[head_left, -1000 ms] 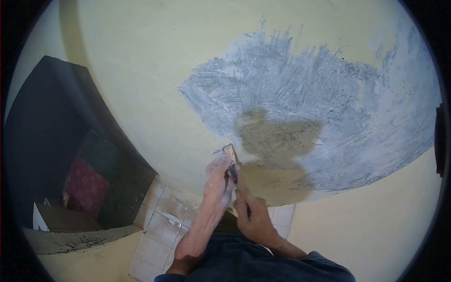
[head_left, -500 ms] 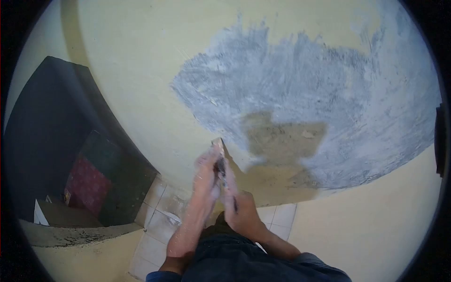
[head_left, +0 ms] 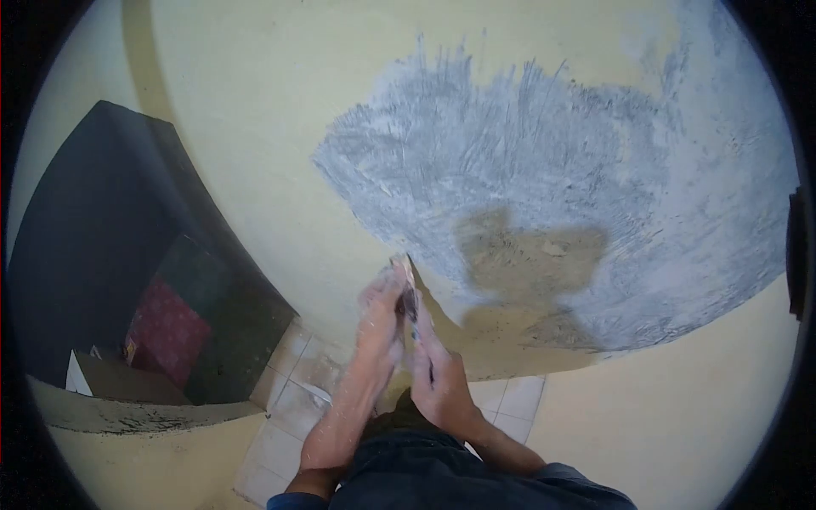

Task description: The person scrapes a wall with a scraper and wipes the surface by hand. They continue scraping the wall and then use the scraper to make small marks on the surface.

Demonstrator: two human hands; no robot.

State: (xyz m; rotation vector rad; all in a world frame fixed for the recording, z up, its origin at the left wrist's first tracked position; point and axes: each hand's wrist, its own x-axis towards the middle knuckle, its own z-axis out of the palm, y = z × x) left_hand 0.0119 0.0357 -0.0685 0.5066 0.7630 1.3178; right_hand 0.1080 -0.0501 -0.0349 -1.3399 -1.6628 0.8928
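Observation:
A slim putty knife [head_left: 410,303], with a pale smeared blade end and a dark handle part, points up toward the wall. My right hand [head_left: 439,382] is closed round its lower part, thumb along it. Close against the blade end, my left hand [head_left: 382,299] has its fingers curled and pressed on the tool; they are a little blurred. White powder or paste coats both hands and my left forearm. Beyond the tip, a grey-white patch of filler [head_left: 510,153] spreads over the pale yellow wall [head_left: 255,127].
On the left is a dark recess [head_left: 93,221] holding a red and green panel [head_left: 170,331] and a box [head_left: 127,378], behind a low ledge [head_left: 144,416]. Dusty floor tiles [head_left: 285,408] lie below. My shadow falls across the patch. Something dark [head_left: 797,255] stands at the right edge.
The view has shifted slightly, so the recess and my shadow appear a little farther right. Both hands keep the putty knife between them, marginally farther right in view.

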